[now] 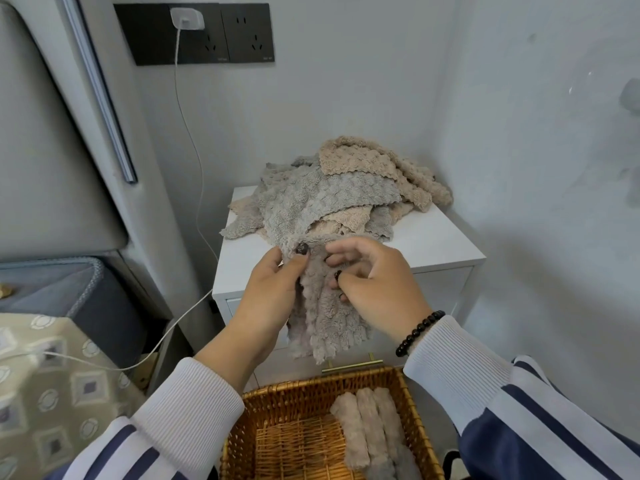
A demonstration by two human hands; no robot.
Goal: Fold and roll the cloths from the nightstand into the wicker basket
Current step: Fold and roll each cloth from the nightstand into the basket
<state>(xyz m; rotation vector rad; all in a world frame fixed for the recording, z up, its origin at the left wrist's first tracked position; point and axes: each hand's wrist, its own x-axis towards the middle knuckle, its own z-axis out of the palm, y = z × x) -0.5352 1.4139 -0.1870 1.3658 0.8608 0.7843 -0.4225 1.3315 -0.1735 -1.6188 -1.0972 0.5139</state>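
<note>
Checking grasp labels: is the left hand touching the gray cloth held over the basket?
Touching. The head view shows the left hand pinching the gray cloth's upper edge, thumb on its front.

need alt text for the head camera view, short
Both hands, left hand and right hand, hold a grey fleecy cloth above a wicker basket containing rolled cloths. Behind, a pile of grey and beige cloths sits on a white nightstand.
</note>
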